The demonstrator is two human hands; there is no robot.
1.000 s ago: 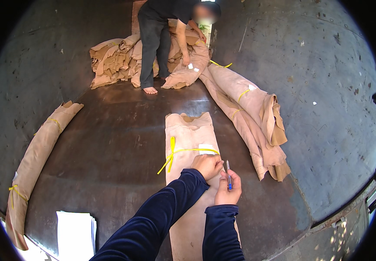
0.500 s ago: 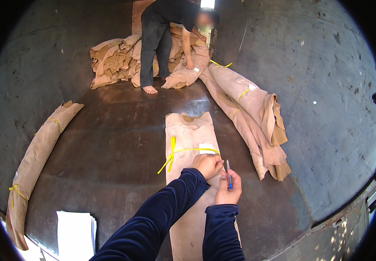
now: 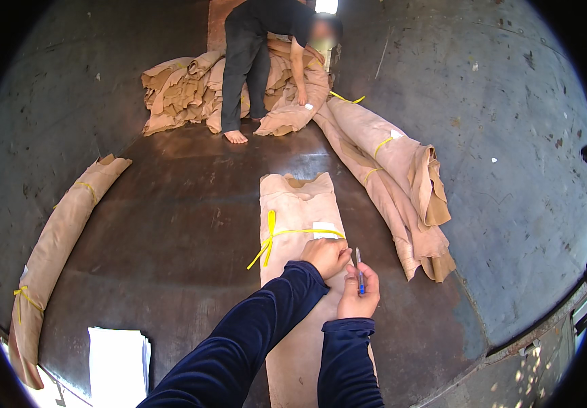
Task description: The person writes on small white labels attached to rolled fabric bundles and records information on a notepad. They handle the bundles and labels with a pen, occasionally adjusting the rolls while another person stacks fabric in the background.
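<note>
A long tan leather bundle (image 3: 300, 190) lies flat on the floor before me. Yellow ribbon (image 3: 293, 232) is tied across it, with a bow at its left side and a white paper tag (image 3: 324, 226) under the strand. Over the bundle, just below the tag, my left hand (image 3: 322, 256) is closed. Its curled fingers hide whatever may be in them. Close beside its thumb, my right hand (image 3: 360, 294) grips a clear pen (image 3: 360, 273) with a blue end, held upright.
A stack of white paper (image 3: 118, 364) lies at lower left. Tied leather rolls lie along the left wall (image 3: 62, 238) and right wall (image 3: 382, 177). At the back a barefoot person (image 3: 246, 61) bends over piled leather (image 3: 178, 95). Dark metal walls (image 3: 484, 136) enclose the floor.
Almost nothing differs. The view has shifted very slightly, and both hands keep their places by the tag. The person at the back still bends with an arm down on the leather.
</note>
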